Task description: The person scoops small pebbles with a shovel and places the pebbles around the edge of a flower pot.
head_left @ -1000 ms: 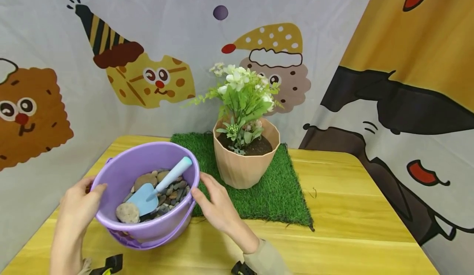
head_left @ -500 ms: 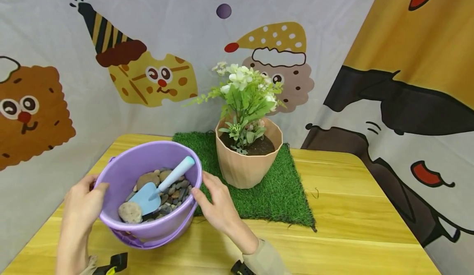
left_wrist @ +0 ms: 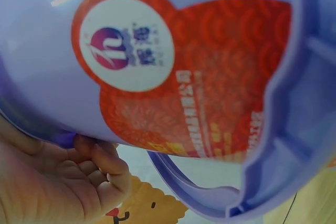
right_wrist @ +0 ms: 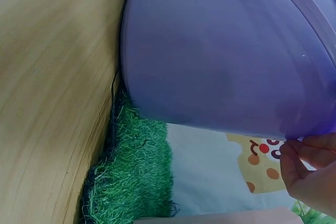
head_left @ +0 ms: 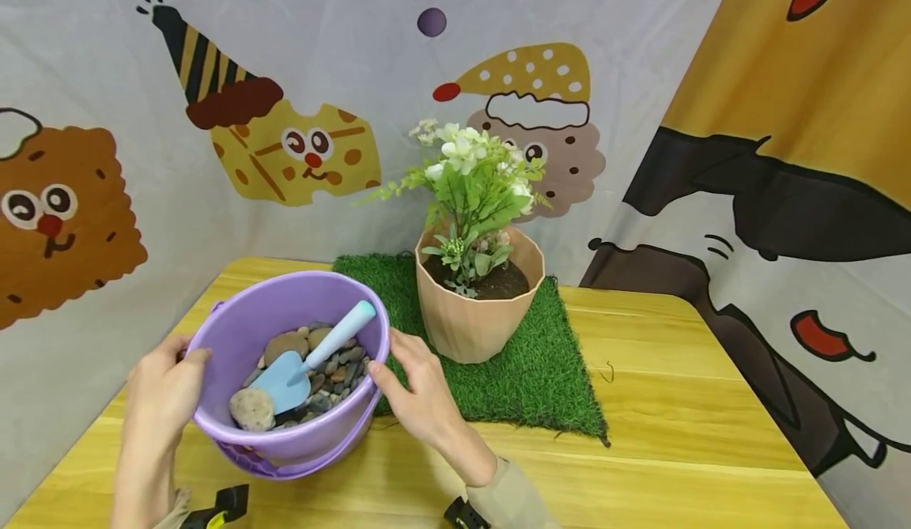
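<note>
Two hands are on the purple bucket (head_left: 242, 323), and from the head view it's a grip on either side: the left hand (head_left: 160, 393) has its thumb hooked over the rim, the right hand (head_left: 421, 396) pinches the opposite edge. The bucket sits on the table (head_left: 676, 394), to the left, partly hiding the green grass mat (head_left: 527, 394). Look inside: pebbles (head_left: 330, 383) across the bottom, a big pale stone (head_left: 252, 409) at the near left, and a light-blue trowel (head_left: 288, 380) on top, its handle up against the right side. Farther back, on the mat, a peach pot (head_left: 470, 327) of white flowers (head_left: 463, 151), then a cartoon-printed cloth (head_left: 320, 39). Over to the left wrist view: a red label (left_wrist: 226, 77) on the bucket's wall, blurred a little, with that hand's fingers curled at the edge. And the right wrist view: plain purple wall, base down at the table beside the mat, the right fingers and thumb holding on at the rim.
</note>
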`<state>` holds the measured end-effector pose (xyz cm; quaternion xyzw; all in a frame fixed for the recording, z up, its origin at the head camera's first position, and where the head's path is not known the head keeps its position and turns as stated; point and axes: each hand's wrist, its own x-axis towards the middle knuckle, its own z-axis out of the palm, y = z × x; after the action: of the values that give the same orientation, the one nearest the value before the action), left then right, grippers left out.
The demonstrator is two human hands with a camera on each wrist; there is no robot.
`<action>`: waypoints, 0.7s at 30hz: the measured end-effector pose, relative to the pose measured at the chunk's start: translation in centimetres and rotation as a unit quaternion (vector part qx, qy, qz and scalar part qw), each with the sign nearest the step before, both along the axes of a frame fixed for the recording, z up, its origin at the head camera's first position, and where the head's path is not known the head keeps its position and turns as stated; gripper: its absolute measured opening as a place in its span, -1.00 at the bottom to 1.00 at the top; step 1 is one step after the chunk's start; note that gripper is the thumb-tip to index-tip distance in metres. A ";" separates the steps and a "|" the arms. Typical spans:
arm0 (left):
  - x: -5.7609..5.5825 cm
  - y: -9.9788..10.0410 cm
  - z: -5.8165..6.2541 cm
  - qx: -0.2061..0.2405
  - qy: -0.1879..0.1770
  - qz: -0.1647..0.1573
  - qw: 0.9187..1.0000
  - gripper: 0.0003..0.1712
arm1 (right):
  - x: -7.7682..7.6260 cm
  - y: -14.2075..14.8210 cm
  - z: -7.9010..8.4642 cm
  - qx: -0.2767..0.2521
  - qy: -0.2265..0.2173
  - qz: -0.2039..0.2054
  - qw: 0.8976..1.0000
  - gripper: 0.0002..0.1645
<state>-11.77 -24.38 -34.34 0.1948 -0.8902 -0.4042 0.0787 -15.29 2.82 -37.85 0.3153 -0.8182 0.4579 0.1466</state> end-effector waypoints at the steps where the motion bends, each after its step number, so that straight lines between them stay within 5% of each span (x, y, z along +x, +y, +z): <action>1: 0.0 0.0 0.0 0.000 -0.002 0.000 1.000 -0.47 | 0.0 0.0 0.0 -0.002 -0.001 0.001 1.000 -0.47; 21: -0.1 0.9 1.0 0.023 -0.019 0.008 1.000 -0.42 | 0.2 0.5 0.3 -0.024 0.026 0.018 0.999 -0.49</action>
<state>-11.91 -23.53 -33.35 0.2117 -0.8803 -0.4202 0.0604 -15.10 3.36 -37.58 0.3383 -0.7972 0.4714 0.1669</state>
